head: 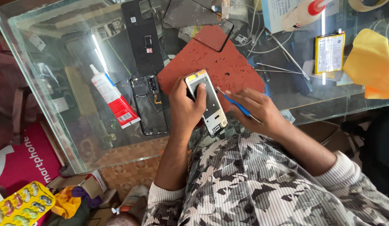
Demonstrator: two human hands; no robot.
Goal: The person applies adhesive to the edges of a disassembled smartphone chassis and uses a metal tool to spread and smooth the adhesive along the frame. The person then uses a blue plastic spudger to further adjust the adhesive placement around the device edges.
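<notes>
My left hand (186, 106) grips an opened phone body (206, 102), silver-framed with a dark inside, held tilted over the near edge of a red work mat (221, 62). The thumb lies across the phone's upper part. My right hand (257, 109) holds a thin blue tool (238, 106) whose tip touches the phone's right edge. Both forearms reach up from a striped patterned shirt.
A glass table (48, 100) carries a white and red glue tube (113, 96), a black phone frame (150, 104), a dark back cover (142, 37), a glass screen panel (198, 21), tweezers (286, 52), a yellow battery (329, 52) and a yellow cloth (370, 62). Boxes lie on the floor.
</notes>
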